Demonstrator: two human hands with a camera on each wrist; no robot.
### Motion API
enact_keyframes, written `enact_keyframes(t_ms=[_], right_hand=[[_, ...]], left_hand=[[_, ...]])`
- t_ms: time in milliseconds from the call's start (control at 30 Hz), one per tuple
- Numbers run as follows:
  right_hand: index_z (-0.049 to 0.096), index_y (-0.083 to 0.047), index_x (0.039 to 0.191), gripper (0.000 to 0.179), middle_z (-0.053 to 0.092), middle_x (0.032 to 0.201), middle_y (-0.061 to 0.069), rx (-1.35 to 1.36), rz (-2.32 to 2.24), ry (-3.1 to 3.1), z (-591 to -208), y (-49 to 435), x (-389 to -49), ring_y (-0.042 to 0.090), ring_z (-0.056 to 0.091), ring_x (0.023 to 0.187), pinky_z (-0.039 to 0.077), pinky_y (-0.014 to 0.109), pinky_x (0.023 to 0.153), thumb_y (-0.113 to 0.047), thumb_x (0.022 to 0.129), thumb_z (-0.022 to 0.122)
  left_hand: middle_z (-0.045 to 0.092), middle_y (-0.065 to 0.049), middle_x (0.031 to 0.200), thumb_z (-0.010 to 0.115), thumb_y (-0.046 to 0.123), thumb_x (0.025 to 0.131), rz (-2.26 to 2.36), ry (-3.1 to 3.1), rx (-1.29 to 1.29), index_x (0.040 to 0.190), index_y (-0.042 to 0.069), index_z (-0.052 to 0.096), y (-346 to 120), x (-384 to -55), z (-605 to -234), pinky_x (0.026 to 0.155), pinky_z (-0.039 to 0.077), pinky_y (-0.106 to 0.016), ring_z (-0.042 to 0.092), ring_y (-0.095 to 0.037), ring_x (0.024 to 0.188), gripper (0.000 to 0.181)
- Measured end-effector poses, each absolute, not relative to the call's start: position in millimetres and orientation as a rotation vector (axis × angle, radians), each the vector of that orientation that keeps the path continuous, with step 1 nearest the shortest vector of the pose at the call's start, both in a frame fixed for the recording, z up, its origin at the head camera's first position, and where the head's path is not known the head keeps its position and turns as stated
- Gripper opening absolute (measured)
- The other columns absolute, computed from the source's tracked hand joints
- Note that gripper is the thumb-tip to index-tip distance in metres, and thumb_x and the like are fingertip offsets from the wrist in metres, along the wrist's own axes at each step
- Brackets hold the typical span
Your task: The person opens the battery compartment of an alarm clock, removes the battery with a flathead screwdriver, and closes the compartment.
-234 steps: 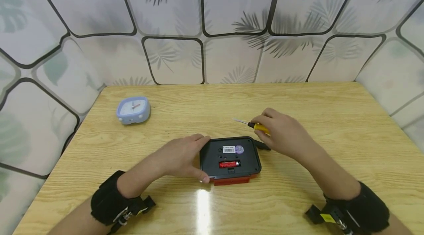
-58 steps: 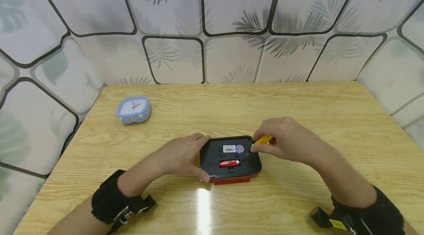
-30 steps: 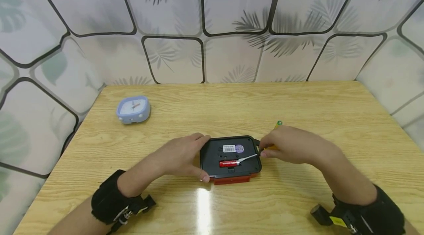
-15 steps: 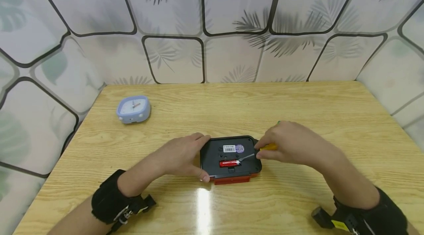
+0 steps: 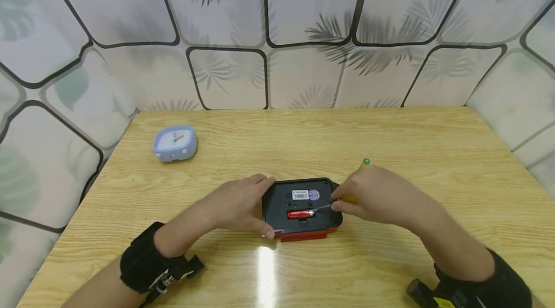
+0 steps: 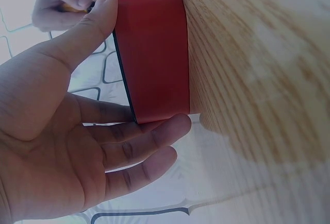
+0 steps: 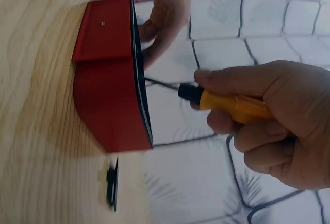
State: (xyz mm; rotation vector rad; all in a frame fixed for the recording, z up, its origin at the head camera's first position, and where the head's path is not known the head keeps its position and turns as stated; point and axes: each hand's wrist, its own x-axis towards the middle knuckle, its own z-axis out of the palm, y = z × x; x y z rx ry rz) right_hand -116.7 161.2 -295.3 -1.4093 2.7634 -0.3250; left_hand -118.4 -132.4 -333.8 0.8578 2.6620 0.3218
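Note:
A red box-shaped device (image 7: 105, 95) lies with its black back (image 5: 277, 202) upward, a white label and round purple sticker on it. One red battery (image 5: 300, 214) sits in the back's slot. My left hand (image 5: 240, 204) grips the device's left end, thumb at the near corner and fingers at the far one. In my right hand (image 5: 377, 197) is a screwdriver (image 7: 232, 105) with a yellow handle and black collar. Its shaft (image 5: 323, 207) slants down to the battery's silver end. Part of the handle is hidden by the fingers.
A blue clock (image 5: 175, 143) stands at the table's far left. A black cover piece (image 7: 112, 185) lies on the table beside the device's right end. Beyond the right hand shows a small yellow-green thing (image 5: 366, 161), mostly hidden. A patterned backdrop (image 5: 303, 76) rises behind the table.
The right hand first held the screwdriver above and right of the device, then brought its tip to the battery, where it keeps shifting slightly. The left hand and device stay put.

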Motion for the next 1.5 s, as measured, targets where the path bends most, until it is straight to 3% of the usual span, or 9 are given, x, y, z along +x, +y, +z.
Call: enact_keyframes(t_ms=[200, 533, 1300, 1400, 1500], right_hand=[[0.082, -0.014, 0.095, 0.016, 0.078, 0.091, -0.003, -1.255, -0.583, 2.614, -300, 172, -134, 0.001, 0.068, 0.076, 0.055, 0.022, 0.064, -0.027, 0.090, 0.076], [0.082, -0.015, 0.097, 0.015, 0.078, 0.092, -0.004, -1.263, -0.725, 2.565, -296, 174, -134, -0.004, 0.064, 0.071, 0.052, 0.020, 0.059, -0.027, 0.089, 0.077], [0.081, -0.017, 0.091, 0.011, 0.076, 0.083, -0.009, -1.383, -0.368, 2.734, -293, 165, -121, 0.002, 0.067, 0.070, 0.056, 0.026, 0.064, -0.026, 0.090, 0.075], [0.080, -0.018, 0.086, 0.008, 0.072, 0.075, -0.012, -1.420, -0.238, 2.808, -291, 160, -112, 0.000, 0.061, 0.063, 0.054, 0.026, 0.061, -0.025, 0.088, 0.076], [0.074, -0.021, 0.075, 0.013, 0.058, 0.062, -0.014, -1.419, -0.106, 2.889, -290, 153, -101, -0.002, 0.047, 0.054, 0.047, 0.022, 0.053, -0.025, 0.086, 0.079]], left_hand=[[0.047, -0.016, 0.150, 0.083, 0.063, 0.068, 0.318, 2.665, 0.849, 0.151, 0.000, 0.038, -132, -118, -333, 0.105, 0.048, -0.047, 0.053, -0.032, 0.132, 0.113], [0.047, -0.017, 0.150, 0.084, 0.061, 0.069, 0.331, 2.661, 0.859, 0.151, -0.001, 0.039, -133, -118, -334, 0.104, 0.048, -0.047, 0.053, -0.032, 0.131, 0.112], [0.047, -0.016, 0.149, 0.083, 0.061, 0.070, 0.331, 2.654, 0.856, 0.151, 0.000, 0.038, -132, -118, -335, 0.103, 0.049, -0.047, 0.055, -0.032, 0.129, 0.111], [0.048, -0.016, 0.149, 0.083, 0.061, 0.070, 0.328, 2.657, 0.859, 0.151, 0.000, 0.038, -131, -118, -335, 0.103, 0.049, -0.047, 0.055, -0.032, 0.129, 0.112], [0.048, -0.016, 0.149, 0.083, 0.061, 0.069, 0.327, 2.659, 0.861, 0.151, 0.000, 0.038, -131, -118, -335, 0.102, 0.050, -0.047, 0.055, -0.032, 0.129, 0.112]])
